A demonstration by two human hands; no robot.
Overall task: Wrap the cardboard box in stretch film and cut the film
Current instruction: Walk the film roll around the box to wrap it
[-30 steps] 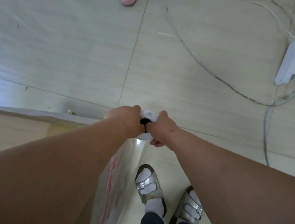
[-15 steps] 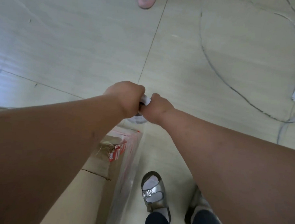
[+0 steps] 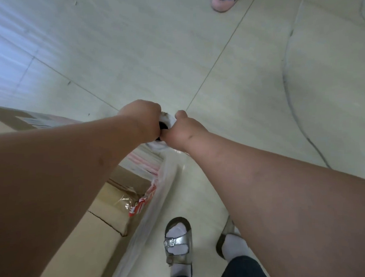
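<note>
A large brown cardboard box [image 3: 109,206] with red-printed tape fills the lower left, partly hidden under my left forearm. My left hand [image 3: 144,117] and my right hand [image 3: 182,131] both grip the top of a white roll of stretch film [image 3: 166,119], held upright just past the box's corner; its dark core hole shows between my hands. A sheet of clear stretch film [image 3: 153,204] runs from the roll down along the box's right side. The lower part of the roll is hidden behind my hands.
Pale tiled floor [image 3: 131,46] surrounds the box. My feet in silver sandals [image 3: 177,241] stand close to the box's right side. Another person's pink shoe [image 3: 223,2] is at the top edge. A dark cable [image 3: 288,96] curves over the floor at right.
My hands with the roll have stayed near the box's corner while my view shifted; more of the box's top and the film along its side now shows.
</note>
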